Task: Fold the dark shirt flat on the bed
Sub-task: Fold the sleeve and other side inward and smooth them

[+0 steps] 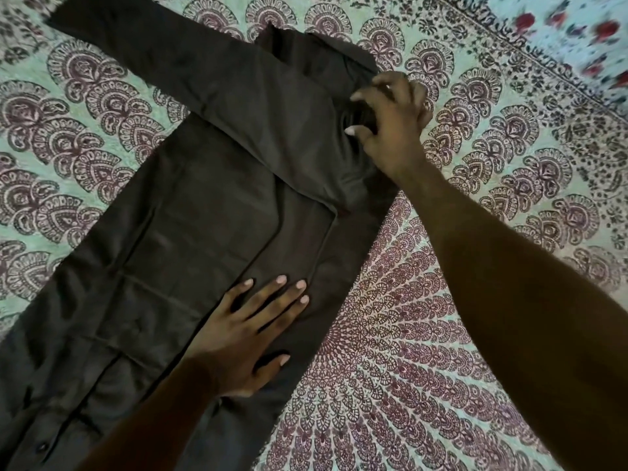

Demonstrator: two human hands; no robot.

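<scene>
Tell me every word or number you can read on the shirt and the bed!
There are no words or numbers to read anywhere.
shirt: plain dark cloth, with no label or print showing.
bed sheet: only swirly leaf and flower patterns, no letters.
flowery cloth at the top right: blurred, with red flowers and no words to make out.

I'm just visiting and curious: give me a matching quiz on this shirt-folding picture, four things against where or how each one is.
Things: 1 left hand; 2 right hand; 3 sleeve; 4 bedspread.
States: A paisley-printed, under everything; B flat on the dark shirt, fingers straight; C stretched toward the upper left; D fingers curled on bunched cloth.
Pairs: 1-B, 2-D, 3-C, 4-A.
</scene>
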